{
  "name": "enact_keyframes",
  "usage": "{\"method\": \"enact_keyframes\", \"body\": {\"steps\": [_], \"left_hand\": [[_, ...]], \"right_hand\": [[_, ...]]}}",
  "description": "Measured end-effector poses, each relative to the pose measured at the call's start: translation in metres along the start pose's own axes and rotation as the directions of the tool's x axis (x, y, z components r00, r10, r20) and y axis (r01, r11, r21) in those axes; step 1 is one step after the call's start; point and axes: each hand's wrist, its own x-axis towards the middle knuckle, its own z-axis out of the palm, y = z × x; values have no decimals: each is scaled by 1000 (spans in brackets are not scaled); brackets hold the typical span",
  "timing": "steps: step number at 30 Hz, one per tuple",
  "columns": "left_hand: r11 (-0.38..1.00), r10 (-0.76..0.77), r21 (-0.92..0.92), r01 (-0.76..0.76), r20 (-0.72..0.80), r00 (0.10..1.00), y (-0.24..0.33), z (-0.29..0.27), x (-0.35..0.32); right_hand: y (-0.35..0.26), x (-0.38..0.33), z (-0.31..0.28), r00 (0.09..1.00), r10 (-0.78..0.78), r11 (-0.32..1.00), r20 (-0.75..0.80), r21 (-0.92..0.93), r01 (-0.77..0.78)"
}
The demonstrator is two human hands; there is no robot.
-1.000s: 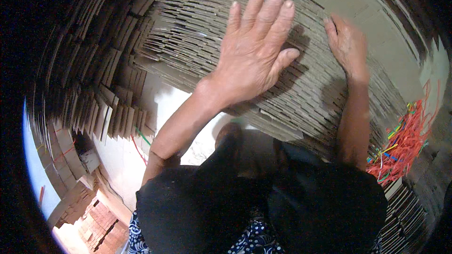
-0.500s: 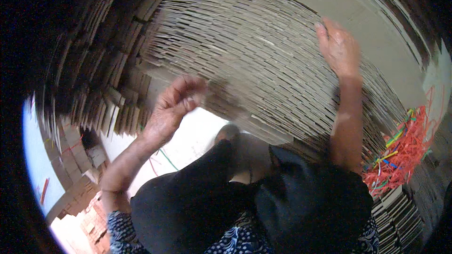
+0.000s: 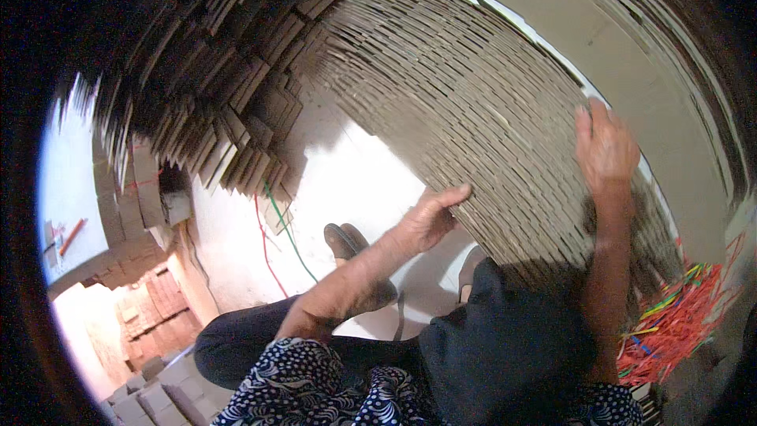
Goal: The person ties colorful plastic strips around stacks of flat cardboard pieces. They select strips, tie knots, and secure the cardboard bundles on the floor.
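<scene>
A long row of flat cardboard sheets (image 3: 489, 102), packed face to face with their edges up, runs diagonally from the upper middle to the lower right. At its near left side, my left hand (image 3: 430, 221) holds the edge, thumb on top and the other fingers partly hidden. On the opposite side my right hand (image 3: 609, 146) is bent over the far edge, its fingertips against the sheets. The row sits between the two hands, close to my knees.
Stacked cardboard pieces (image 3: 252, 110) rise at the upper left. A large flat board (image 3: 631, 47) lies beyond the row. Red, green and yellow strips (image 3: 670, 323) heap at the lower right. Green cord (image 3: 288, 233) and red cord (image 3: 268, 248) trail over the pale floor (image 3: 347, 181).
My left hand has come down and right onto the near edge of the cardboard row. My right hand sits lower and farther right in view. More pale floor shows on the left.
</scene>
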Motion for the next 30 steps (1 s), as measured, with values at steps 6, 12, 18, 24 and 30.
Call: {"method": "enact_keyframes", "body": {"steps": [6, 12, 18, 24, 30], "left_hand": [[995, -58, 79, 59, -18, 998, 1, 0, 11], [910, 412, -137, -391, 189, 892, -24, -18, 35], [916, 400, 40, -400, 6, 917, -24, -15, 22], [940, 335, 108, -324, -102, 937, -11, -9, 7], [881, 452, -162, -444, 14, 892, -23, -4, 20]], "right_hand": [[67, 36, 1, 830, 142, 834, 540, 386, -394], [46, 54, 52, 808, 261, 776, 527, 383, -501], [7, 47, 97, 855, 100, 819, 508, 446, -361], [-19, 35, 111, 855, -50, 825, 516, 503, -256], [-45, 26, 110, 847, -164, 814, 506, 554, -173]]}}
